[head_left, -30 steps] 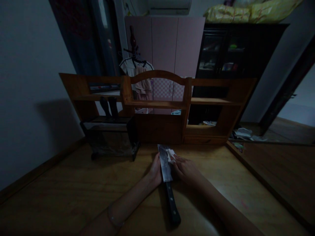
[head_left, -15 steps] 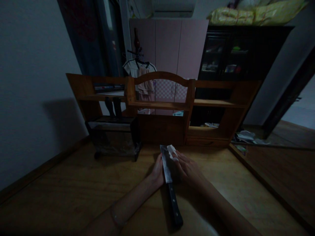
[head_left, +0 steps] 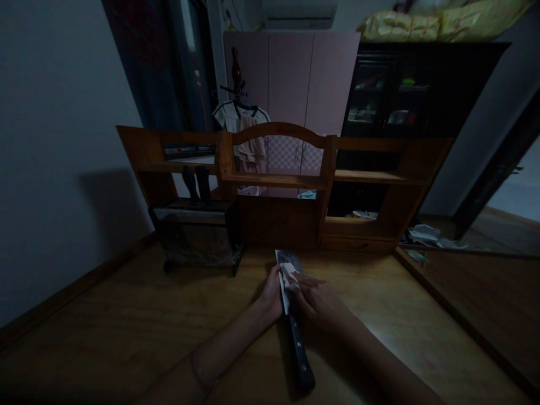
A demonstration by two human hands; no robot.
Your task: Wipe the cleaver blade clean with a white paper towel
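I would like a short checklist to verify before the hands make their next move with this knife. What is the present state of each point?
1. Left-hand grip at the blade's left side: ok.
2. White cloth or tissue between right-hand grip and blade: ok.
3. Hand on the black handle: not ok, neither is there.
4. Sharp edge away from left fingers: cannot tell, too dark.
5. Blade clean: cannot tell, partly covered.
6. Dark knife holder upright: ok.

Left hand (head_left: 271, 295) cupped; right hand (head_left: 314, 297) palm-down beside it; forearms (head_left: 234, 339) angled inward
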